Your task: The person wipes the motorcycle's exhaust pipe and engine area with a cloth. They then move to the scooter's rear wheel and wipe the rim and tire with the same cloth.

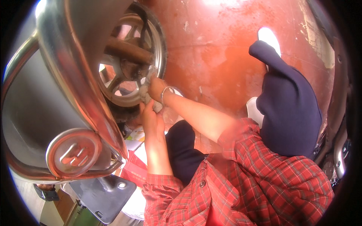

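Note:
My right hand, with a metal bangle at the wrist, grips a greyish cloth against the rim of a spoked alloy wheel. Just below it is my left hand, its fingers closed around the lower part of the same cloth. The wheel belongs to a scooter or similar motor vehicle. A thick rusty-brown tube crosses in front of its hub. A black cable or hose runs down near the top of the wheel.
Grey bodywork with chrome trim and a round badge overhangs the left. Below it juts a dark flat plate. The red floor is worn and partly wet-looking. Dark metal vehicle parts stand at the right edge.

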The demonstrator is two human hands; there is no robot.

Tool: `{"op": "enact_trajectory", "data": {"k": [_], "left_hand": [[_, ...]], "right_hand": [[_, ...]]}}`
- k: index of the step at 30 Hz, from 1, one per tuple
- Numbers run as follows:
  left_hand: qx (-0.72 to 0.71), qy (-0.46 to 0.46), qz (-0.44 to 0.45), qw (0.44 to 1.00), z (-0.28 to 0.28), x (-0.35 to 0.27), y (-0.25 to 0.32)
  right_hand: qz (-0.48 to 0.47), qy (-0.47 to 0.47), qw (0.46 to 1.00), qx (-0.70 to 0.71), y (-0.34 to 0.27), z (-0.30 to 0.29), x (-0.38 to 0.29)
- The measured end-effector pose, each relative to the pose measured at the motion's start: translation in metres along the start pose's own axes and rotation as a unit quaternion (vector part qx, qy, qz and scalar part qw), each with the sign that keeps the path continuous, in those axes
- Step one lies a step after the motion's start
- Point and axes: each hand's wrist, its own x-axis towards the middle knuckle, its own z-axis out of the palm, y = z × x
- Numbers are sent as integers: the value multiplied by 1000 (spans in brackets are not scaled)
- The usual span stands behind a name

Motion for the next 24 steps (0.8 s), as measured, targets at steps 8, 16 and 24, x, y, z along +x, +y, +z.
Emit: {"op": "enact_trajectory", "data": {"k": [8, 16, 24], "left_hand": [[13, 23, 6, 1000, 4, 5, 0], [19, 44, 37, 998, 9, -7, 0], [5, 3, -28, 1000, 0, 8, -5]], "right_hand": [[-13, -7, 998, 60, 6, 0, -1], [-84, 1, 982, 171, 20, 18, 0], [42, -103, 994, -6, 8, -17, 15]]}}
